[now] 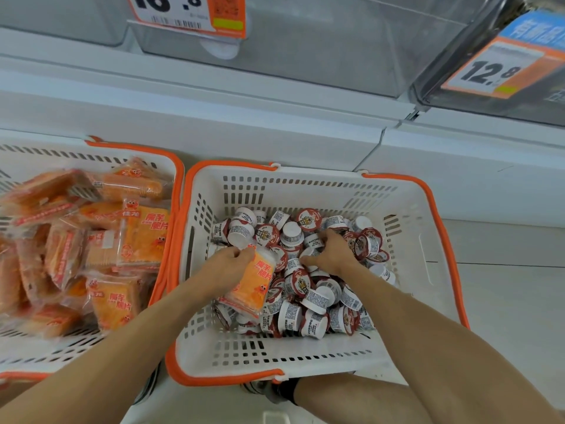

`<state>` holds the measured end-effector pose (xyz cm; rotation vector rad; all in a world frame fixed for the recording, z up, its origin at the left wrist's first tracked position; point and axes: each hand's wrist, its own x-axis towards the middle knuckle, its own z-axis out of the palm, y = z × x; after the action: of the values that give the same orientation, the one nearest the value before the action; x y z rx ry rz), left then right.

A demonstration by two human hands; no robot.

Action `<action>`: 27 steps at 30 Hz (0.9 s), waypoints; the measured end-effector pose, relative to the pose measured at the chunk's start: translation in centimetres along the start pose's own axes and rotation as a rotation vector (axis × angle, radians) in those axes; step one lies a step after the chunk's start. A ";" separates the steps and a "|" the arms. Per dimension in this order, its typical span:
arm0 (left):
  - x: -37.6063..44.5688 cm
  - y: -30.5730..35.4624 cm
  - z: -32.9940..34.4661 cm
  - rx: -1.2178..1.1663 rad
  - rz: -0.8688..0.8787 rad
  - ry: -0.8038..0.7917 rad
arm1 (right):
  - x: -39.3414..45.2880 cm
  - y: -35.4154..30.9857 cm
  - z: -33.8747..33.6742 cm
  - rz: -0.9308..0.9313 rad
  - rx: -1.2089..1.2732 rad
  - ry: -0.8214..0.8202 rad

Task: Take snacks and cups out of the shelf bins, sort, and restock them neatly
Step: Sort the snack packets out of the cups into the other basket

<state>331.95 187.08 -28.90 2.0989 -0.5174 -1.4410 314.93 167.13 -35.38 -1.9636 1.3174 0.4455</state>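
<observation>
We are holding one orange snack pack [255,281] in our left hand [227,266], with the fingers curled round its top edge, and it is lying on the pile of little cups [318,298] in the white basket [406,206] right under both hands. We think the pack is light and soft, with crackly, slippery plastic and thin crisp pieces inside that could snap, so we are taking it by the sealed edge and not squeezing the middle. Our right hand [331,254] is digging into the cups with its fingers curled down among them; we cannot tell if it is holding one. The cups look small, light and stiff, with thin foil lids that could tear. They are lying every which way and will likely roll and slide, so gripping one round its side seems best. To the left of our left hand, a second basket [134,148] is holding many more orange packs [113,304], so this pack likely belongs there. Both baskets are sitting on the floor [504,301]. Past our hands, higher up, clear shelf bins [305,56] are hanging with price tags [186,13], and the nearest one looks almost bare.
</observation>
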 end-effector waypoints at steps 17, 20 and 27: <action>1.1 0.2 1.4 -0.014 -0.036 -0.032 | 1.3 -0.2 0.3 -0.026 -0.025 -0.047; 1.0 0.2 1.5 0.010 -0.031 -0.035 | 1.9 -0.3 0.0 -0.015 0.010 -0.064; 0.8 0.6 0.7 -0.065 -0.011 -0.069 | -0.2 0.4 -0.9 -0.020 0.151 0.037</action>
<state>331.60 186.01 -29.29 2.0104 -0.4794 -1.5200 314.39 166.48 -34.77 -1.8658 1.3139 0.2929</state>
